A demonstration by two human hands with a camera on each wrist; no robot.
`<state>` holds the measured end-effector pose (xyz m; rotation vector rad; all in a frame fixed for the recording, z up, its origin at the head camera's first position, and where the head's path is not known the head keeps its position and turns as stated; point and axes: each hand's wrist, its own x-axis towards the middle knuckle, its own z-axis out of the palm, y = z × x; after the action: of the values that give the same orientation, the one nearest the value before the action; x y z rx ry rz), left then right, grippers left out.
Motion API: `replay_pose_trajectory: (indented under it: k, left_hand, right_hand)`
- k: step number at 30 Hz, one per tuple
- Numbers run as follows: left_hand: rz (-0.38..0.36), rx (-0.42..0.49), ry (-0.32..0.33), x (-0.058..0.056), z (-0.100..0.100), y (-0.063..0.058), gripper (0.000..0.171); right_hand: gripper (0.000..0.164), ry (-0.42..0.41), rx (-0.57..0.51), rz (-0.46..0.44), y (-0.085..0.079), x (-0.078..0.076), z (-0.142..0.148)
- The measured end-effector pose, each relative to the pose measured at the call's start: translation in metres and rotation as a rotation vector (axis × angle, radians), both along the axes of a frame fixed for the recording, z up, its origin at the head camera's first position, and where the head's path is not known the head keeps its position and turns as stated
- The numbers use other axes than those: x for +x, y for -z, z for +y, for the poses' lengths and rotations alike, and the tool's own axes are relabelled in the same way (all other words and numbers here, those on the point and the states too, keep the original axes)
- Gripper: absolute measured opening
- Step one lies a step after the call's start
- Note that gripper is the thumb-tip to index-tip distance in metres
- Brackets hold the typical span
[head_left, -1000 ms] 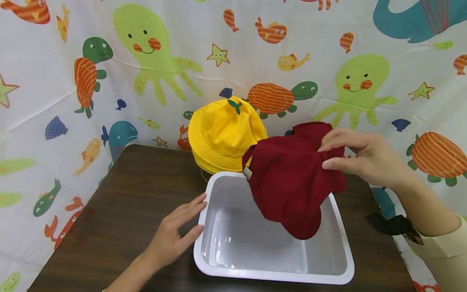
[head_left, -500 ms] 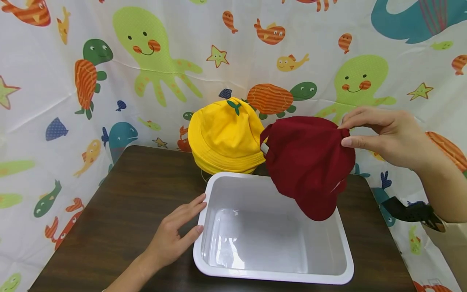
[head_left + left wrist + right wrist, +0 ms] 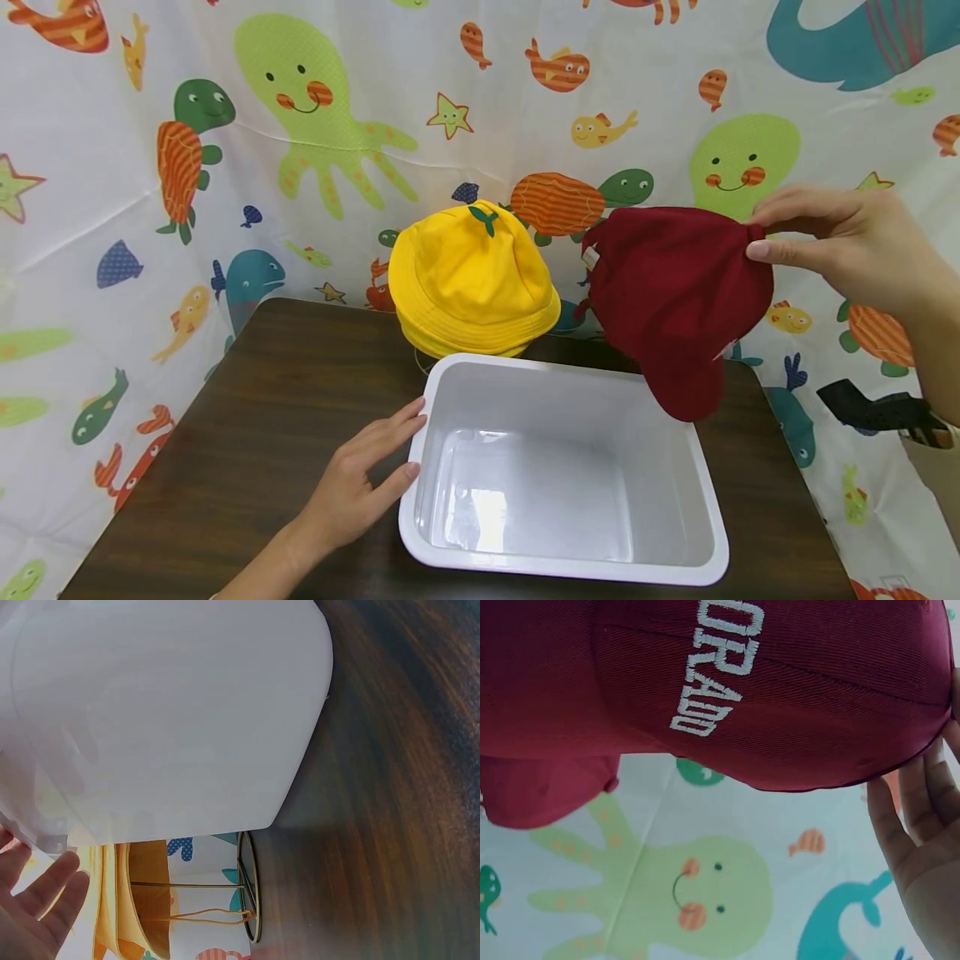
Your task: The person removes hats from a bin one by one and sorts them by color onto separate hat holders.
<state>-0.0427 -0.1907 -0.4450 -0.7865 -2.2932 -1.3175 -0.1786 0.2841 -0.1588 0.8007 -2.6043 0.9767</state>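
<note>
A dark red cap [image 3: 675, 300] hangs from my right hand [image 3: 847, 242], pinched between thumb and fingers at its crown, with the brim pointing down. It hangs over the back right corner of a white plastic tub [image 3: 570, 575]. White embroidered letters [image 3: 724, 637] show on its front in the right wrist view. Against the tub's left rim rest the fairly straight fingers of my left hand [image 3: 367, 475]. Another dark red piece with a button [image 3: 547, 791], apparently a second cap, shows behind the first in the right wrist view; the held cap mostly hides it in the head view.
Behind the tub, a yellow bucket hat [image 3: 472, 283] with a green sprout sits on a wire stand [image 3: 247, 892]. The dark wooden table [image 3: 247, 442] backs onto a white curtain [image 3: 495, 75] printed with sea animals.
My right hand has carried the red cap up and to the right, from over the tub's middle to its back right corner. My left hand stays at the rim.
</note>
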Motion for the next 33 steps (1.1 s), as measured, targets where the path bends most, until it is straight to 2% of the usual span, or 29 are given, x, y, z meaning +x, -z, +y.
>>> replay_pose_trajectory:
  k: [4, 10, 14, 18, 27, 33]
  left_hand:
    - [0.008, -0.004, 0.000, 0.000, 0.001, 0.000, 0.059]
    - [0.001, 0.002, 0.005, 0.000, 0.000, 0.001, 0.060]
    - [-0.003, 0.005, 0.009, 0.000, 0.000, 0.001, 0.059]
    - [0.007, 0.007, 0.007, 0.000, 0.000, 0.001, 0.059]
    - [0.049, 0.026, 0.019, -0.001, 0.000, 0.000, 0.060]
    - [0.035, 0.021, 0.017, -0.001, -0.001, 0.001, 0.059]
  right_hand:
    - [0.020, 0.052, 0.014, -0.007, -0.002, -0.008, 0.011]
    - [0.019, 0.125, 0.001, -0.077, -0.004, -0.020, 0.024]
    - [0.019, 0.215, 0.048, -0.117, -0.005, -0.028, 0.030]
    - [0.022, 0.272, 0.099, -0.141, -0.005, -0.036, 0.035]
    - [0.025, 0.281, 0.093, -0.186, 0.004, -0.055, 0.041]
    - [0.032, 0.314, 0.151, -0.207, 0.007, -0.063, 0.045]
